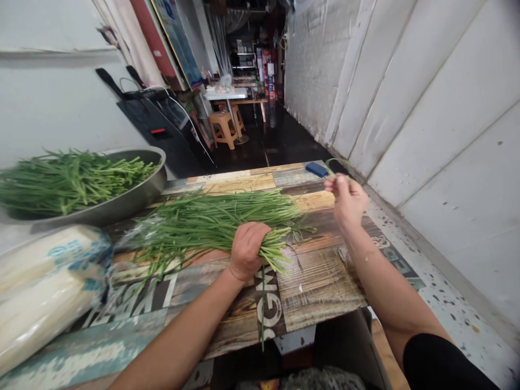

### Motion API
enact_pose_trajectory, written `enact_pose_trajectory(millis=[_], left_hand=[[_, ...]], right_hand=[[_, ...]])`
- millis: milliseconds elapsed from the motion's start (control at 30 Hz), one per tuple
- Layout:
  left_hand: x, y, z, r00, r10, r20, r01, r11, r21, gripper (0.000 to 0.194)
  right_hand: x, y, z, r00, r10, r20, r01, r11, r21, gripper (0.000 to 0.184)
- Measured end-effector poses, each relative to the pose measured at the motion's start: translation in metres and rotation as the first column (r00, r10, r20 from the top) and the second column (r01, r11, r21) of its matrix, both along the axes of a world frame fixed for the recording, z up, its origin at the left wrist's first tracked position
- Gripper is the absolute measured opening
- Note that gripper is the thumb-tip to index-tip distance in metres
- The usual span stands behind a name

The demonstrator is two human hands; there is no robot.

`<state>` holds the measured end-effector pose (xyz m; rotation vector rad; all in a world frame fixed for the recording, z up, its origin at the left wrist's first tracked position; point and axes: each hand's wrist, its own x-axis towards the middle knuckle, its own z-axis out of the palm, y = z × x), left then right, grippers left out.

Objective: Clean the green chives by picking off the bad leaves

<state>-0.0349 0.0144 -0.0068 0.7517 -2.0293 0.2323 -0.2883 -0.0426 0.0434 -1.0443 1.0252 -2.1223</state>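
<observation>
Beyond your wood-patterned table [325, 287], a dark, glossy floor [280, 132] runs between pale walls [439, 103] toward tan plastic stools [222, 129], a white-topped table [225, 94] and dim shelves [245, 60].

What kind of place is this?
Probably a small eatery's side passage: a small white table with plastic stools, stocked shelves at the back, and a large metal bowl piled with greens.
</observation>
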Motion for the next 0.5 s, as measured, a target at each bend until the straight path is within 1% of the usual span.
enact_pose_trajectory(millis=[33, 67, 100, 133, 167, 200, 233, 267, 300, 333, 367, 400, 433, 467, 500], left_hand=[[0.0, 0.0, 0.002, 1.0, -0.007, 0.001, 0.007, 1.0, -0.004, 0.024], [-0.001, 0.001, 0.003, 1.0, -0.014, 0.008, 0.014, 1.0, -0.004, 0.023], [-0.001, 0.001, 0.005, 1.0, -0.018, 0.021, 0.018, 1.0, 0.001, 0.023], [-0.002, 0.001, 0.006, 0.999, -0.021, 0.034, 0.021, 1.0, 0.007, 0.023], [-0.002, 0.0, 0.006, 0.999, -0.025, 0.045, 0.025, 1.0, 0.015, 0.023], [-0.002, 0.0, 0.006, 0.998, -0.026, 0.054, 0.025, 0.999, 0.025, 0.021], [-0.002, -0.001, 0.006, 0.998, -0.023, 0.063, 0.021, 0.999, 0.035, 0.02], [-0.001, -0.001, 0.006, 0.997, -0.017, 0.073, 0.014, 0.999, 0.041, 0.019], [-0.001, -0.002, 0.005, 0.996, -0.009, 0.085, 0.005, 0.999, 0.046, 0.02], [-0.001, -0.002, 0.004, 0.995, 0.003, 0.096, -0.007, 0.999, 0.046, 0.022], [-0.001, -0.002, 0.004, 0.994, 0.013, 0.106, -0.018, 0.999, 0.041, 0.025], [-0.001, -0.002, 0.003, 0.994, 0.017, 0.109, -0.021, 0.999, 0.032, 0.028], [-0.002, -0.002, 0.003, 0.994, 0.012, 0.11, -0.015, 1.0, 0.027, 0.029], [-0.002, -0.002, 0.003, 0.994, 0.003, 0.111, -0.007, 1.0, 0.029, 0.029], [-0.003, -0.002, 0.003, 0.993, -0.008, 0.115, 0.004, 0.999, 0.037, 0.026]], right_hand=[[0.012, 0.007, -0.002, 0.981, 0.136, -0.138, -0.129, 0.99, 0.057, 0.017], [0.024, 0.015, -0.005, 0.916, 0.301, -0.266, -0.27, 0.951, 0.148, 0.018], [0.035, 0.022, -0.008, 0.809, 0.468, -0.355, -0.4, 0.882, 0.249, 0.019], [0.045, 0.028, -0.012, 0.687, 0.609, -0.396, -0.503, 0.793, 0.345, 0.02], [0.053, 0.032, -0.015, 0.596, 0.694, -0.404, -0.561, 0.72, 0.408, 0.02], [0.059, 0.035, -0.018, 0.543, 0.74, -0.397, -0.59, 0.673, 0.446, 0.021], [0.062, 0.036, -0.02, 0.52, 0.76, -0.39, -0.6, 0.65, 0.467, 0.023], [0.062, 0.035, -0.022, 0.522, 0.758, -0.391, -0.59, 0.652, 0.477, 0.024], [0.06, 0.032, -0.024, 0.544, 0.738, -0.398, -0.561, 0.673, 0.482, 0.026], [0.056, 0.027, -0.025, 0.585, 0.697, -0.415, -0.507, 0.714, 0.483, 0.028], [0.05, 0.021, -0.027, 0.635, 0.627, -0.451, -0.425, 0.771, 0.473, 0.03], [0.043, 0.014, -0.03, 0.678, 0.534, -0.505, -0.323, 0.833, 0.448, 0.033], [0.035, 0.007, -0.033, 0.704, 0.421, -0.572, -0.205, 0.891, 0.404, 0.035], [0.028, 0.0, -0.037, 0.686, 0.32, -0.654, -0.102, 0.931, 0.35, 0.033], [0.022, -0.007, -0.041, 0.633, 0.251, -0.732, -0.031, 0.954, 0.299, 0.028]])
